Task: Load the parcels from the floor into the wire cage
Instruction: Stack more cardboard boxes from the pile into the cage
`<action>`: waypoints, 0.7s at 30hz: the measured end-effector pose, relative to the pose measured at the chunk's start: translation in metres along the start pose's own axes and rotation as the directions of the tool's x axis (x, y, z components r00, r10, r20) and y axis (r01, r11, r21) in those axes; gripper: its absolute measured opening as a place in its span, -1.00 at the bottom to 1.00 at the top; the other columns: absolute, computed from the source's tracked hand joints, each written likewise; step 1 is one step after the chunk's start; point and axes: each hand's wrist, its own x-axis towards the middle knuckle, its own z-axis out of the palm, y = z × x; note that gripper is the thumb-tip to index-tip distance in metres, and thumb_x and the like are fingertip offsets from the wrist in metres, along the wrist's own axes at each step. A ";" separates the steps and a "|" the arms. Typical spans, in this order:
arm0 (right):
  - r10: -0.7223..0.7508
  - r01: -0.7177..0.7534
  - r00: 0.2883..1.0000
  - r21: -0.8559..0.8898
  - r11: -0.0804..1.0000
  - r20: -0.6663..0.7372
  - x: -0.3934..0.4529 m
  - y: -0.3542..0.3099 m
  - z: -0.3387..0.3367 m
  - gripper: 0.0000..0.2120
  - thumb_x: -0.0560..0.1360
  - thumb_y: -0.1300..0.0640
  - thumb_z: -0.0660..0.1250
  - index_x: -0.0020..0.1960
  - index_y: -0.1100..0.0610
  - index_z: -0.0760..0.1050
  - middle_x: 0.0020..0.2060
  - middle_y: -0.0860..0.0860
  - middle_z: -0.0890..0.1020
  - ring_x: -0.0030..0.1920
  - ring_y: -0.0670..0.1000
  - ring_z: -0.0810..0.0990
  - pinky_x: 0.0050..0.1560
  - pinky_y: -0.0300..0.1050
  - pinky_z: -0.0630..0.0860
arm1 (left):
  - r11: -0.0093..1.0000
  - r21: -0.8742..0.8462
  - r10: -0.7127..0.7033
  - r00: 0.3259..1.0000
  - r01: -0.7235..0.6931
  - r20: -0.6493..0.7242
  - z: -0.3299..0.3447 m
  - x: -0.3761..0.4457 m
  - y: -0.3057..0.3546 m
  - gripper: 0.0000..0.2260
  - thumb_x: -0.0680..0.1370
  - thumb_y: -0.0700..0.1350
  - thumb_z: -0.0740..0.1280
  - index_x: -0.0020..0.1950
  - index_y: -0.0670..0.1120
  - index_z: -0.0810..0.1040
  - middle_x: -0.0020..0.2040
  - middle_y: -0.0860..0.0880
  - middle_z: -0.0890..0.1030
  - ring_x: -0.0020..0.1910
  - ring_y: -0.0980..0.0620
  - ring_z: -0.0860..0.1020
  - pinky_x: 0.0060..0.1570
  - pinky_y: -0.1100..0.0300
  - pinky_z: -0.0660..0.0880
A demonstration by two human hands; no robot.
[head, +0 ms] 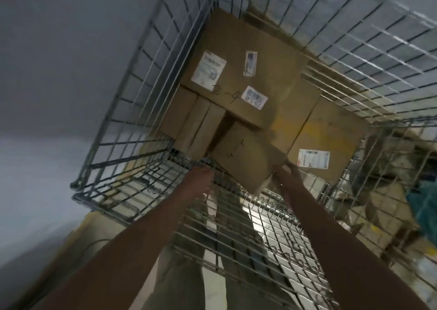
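I look down into a wire cage with several brown cardboard parcels inside. A small parcel with pen marks is tilted over the cage's near edge. My right hand grips its right corner. My left hand reaches to the parcel's left side; its fingers are hidden under the box and the wire. A large parcel with white labels lies on top of the stack further in. Another labelled parcel sits at the right.
The cage's folded-down front panel lies under my forearms. A grey wall stands on the left. Beyond the cage's right side is blurred clutter with a teal cloth. A yellowish box lies on the floor at lower left.
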 end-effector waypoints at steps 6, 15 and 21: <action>-0.092 0.094 0.987 0.010 0.995 -0.135 0.066 0.005 0.036 -0.46 0.58 0.18 0.40 0.53 0.15 0.36 0.27 0.13 0.59 0.17 0.11 0.63 0.04 -0.11 0.64 | 0.965 -0.065 -0.230 0.940 0.254 0.252 0.029 0.052 0.004 -0.64 0.68 -0.15 0.20 0.47 -0.22 0.41 -0.11 -0.09 0.51 -0.02 -0.09 0.52 0.02 0.16 0.61; -0.029 0.009 0.989 -0.138 0.990 -0.145 0.079 0.005 0.040 -0.50 0.58 0.03 0.30 0.47 0.16 0.37 0.22 0.10 0.58 0.21 0.16 0.59 -0.08 -0.09 0.51 | 0.655 -0.684 -0.142 0.942 0.320 0.304 0.064 0.076 0.017 -0.79 0.57 -0.33 0.34 0.19 -0.18 0.52 0.20 -0.19 0.54 0.18 -0.14 0.61 0.20 -0.07 0.62; -0.054 0.019 0.989 -0.238 0.971 -0.141 0.023 0.019 0.034 -0.49 0.67 0.02 0.18 0.53 0.25 0.28 0.30 0.12 0.44 0.28 0.11 0.42 0.29 0.08 0.38 | 0.948 -0.251 -0.163 0.977 0.194 0.139 0.069 0.025 0.034 -0.94 0.63 -0.10 0.31 0.03 -0.08 0.47 0.05 -0.10 0.46 0.18 -0.12 0.54 0.27 -0.09 0.56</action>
